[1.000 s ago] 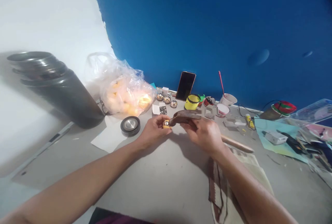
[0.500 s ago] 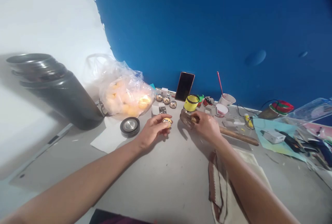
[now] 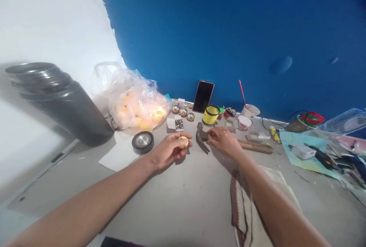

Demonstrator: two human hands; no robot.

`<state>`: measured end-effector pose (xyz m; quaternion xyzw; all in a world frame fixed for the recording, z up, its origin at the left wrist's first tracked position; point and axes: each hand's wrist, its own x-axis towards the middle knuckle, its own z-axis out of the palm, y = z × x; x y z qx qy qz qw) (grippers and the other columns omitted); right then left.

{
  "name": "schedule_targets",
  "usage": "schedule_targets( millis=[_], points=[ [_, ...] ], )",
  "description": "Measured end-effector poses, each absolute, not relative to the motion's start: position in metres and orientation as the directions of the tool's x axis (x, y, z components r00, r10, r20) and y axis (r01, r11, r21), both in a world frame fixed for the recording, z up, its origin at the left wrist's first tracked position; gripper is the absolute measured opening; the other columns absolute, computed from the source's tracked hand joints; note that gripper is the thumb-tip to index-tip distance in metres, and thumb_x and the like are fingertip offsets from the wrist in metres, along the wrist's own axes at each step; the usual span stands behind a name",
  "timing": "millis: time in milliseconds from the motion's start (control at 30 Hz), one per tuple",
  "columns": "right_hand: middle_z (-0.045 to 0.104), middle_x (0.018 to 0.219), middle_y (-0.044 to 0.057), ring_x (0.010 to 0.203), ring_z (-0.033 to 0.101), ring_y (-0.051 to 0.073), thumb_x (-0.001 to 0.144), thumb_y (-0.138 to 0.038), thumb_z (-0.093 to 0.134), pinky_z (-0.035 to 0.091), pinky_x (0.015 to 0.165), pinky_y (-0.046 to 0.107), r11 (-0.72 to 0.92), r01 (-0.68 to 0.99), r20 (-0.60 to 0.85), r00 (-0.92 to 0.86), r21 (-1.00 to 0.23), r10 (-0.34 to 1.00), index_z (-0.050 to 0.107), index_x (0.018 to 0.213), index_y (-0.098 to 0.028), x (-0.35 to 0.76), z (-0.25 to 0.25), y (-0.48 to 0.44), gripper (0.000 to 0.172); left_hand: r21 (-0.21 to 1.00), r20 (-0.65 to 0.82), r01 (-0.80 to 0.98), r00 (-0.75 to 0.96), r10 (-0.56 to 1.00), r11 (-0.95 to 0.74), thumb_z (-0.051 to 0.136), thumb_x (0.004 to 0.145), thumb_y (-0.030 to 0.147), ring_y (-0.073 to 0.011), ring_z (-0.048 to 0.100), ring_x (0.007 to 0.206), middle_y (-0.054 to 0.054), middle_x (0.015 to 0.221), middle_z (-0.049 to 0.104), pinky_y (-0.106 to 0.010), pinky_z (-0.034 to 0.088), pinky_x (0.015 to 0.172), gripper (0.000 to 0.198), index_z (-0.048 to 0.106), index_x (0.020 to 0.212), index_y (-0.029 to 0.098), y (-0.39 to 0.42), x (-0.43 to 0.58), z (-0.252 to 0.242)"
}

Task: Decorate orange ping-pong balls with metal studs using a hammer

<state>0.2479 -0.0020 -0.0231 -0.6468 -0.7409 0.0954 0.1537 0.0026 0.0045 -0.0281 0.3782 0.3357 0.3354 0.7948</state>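
My left hand (image 3: 171,147) is closed around a small orange ball (image 3: 183,142), held by thumb and fingertips just above the table. My right hand (image 3: 225,141) has its fingers closed at the neck of a claw hammer (image 3: 199,136). The hammer's metal head lies on the table, and its wooden handle runs out to the right beneath my hand. Behind my left hand is a small white box (image 3: 178,125) filled with shiny metal beads or studs. Three shiny studded balls (image 3: 183,112) sit farther back.
A dark flask (image 3: 71,105) and a clear bag of orange balls (image 3: 137,105) stand left, near a round black lid (image 3: 143,141). At the wall are a phone (image 3: 203,96), a yellow tape roll (image 3: 211,115) and cups (image 3: 244,122). A cloth (image 3: 257,201) lies under my right forearm.
The hammer has come down flat on the table, its head turned. My left hand has rotated the ball, so the metal studs seen on it before are now out of sight.
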Motion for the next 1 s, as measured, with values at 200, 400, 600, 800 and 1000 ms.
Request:
schedule_targets(
  millis=[200, 400, 600, 800, 1000],
  points=[
    [0.077, 0.100, 0.006, 0.098, 0.066, 0.024, 0.088, -0.027, 0.062, 0.044, 0.082, 0.032, 0.126, 0.884, 0.231, -0.021, -0.450, 0.973, 0.075, 0.091, -0.021, 0.251, -0.021, -0.002, 0.015, 0.864, -0.285, -0.186, 0.586, 0.759, 0.468, 0.071, 0.077, 0.019, -0.0046, 0.044, 0.047, -0.004, 0.082, 0.064, -0.021, 0.024, 0.045, 0.021, 0.061, 0.095, 0.015, -0.001, 0.007, -0.031],
    [0.078, 0.088, 0.002, 0.079, 0.067, 0.018, 0.088, -0.028, 0.060, 0.042, 0.067, 0.026, 0.117, 0.868, 0.125, -0.065, -0.483, 0.990, 0.076, 0.084, -0.023, 0.225, 0.004, 0.008, 0.018, 0.883, -0.267, -0.139, 0.637, 0.723, 0.449, 0.072, 0.079, 0.022, -0.0064, 0.046, 0.047, -0.004, 0.082, 0.065, -0.023, 0.031, 0.044, 0.021, 0.060, 0.096, 0.015, 0.001, 0.005, -0.036],
    [0.077, 0.108, 0.005, 0.097, 0.069, 0.021, 0.093, -0.027, 0.055, 0.045, 0.073, 0.026, 0.221, 0.959, 0.011, -0.222, -0.179, 0.975, 0.076, 0.100, -0.026, 0.170, 0.026, 0.046, 0.022, 0.885, -0.267, -0.121, 0.659, 0.703, 0.450, 0.076, 0.078, 0.025, -0.0074, 0.051, 0.050, -0.003, 0.081, 0.065, -0.023, 0.037, 0.047, 0.025, 0.059, 0.093, 0.016, 0.003, 0.005, -0.034],
    [0.073, 0.121, 0.013, 0.108, 0.068, 0.028, 0.089, -0.023, 0.062, 0.051, 0.085, 0.034, 0.234, 0.969, -0.054, -0.239, -0.079, 0.970, 0.074, 0.111, -0.021, 0.133, 0.018, 0.075, 0.025, 0.874, -0.269, -0.135, 0.666, 0.696, 0.468, 0.080, 0.074, 0.029, -0.0077, 0.053, 0.049, -0.002, 0.080, 0.066, -0.023, 0.039, 0.045, 0.031, 0.059, 0.091, 0.016, 0.004, 0.005, -0.034],
    [0.072, 0.122, 0.018, 0.110, 0.069, 0.030, 0.093, -0.021, 0.055, 0.053, 0.088, 0.038, 0.229, 0.973, -0.113, -0.230, -0.024, 0.967, 0.073, 0.115, -0.016, 0.124, 0.010, 0.085, 0.029, 0.888, -0.273, -0.110, 0.654, 0.706, 0.446, 0.079, 0.073, 0.029, -0.0080, 0.053, 0.047, -0.004, 0.075, 0.066, -0.022, 0.040, 0.043, 0.027, 0.057, 0.082, 0.016, 0.004, 0.006, -0.036]
  ],
)
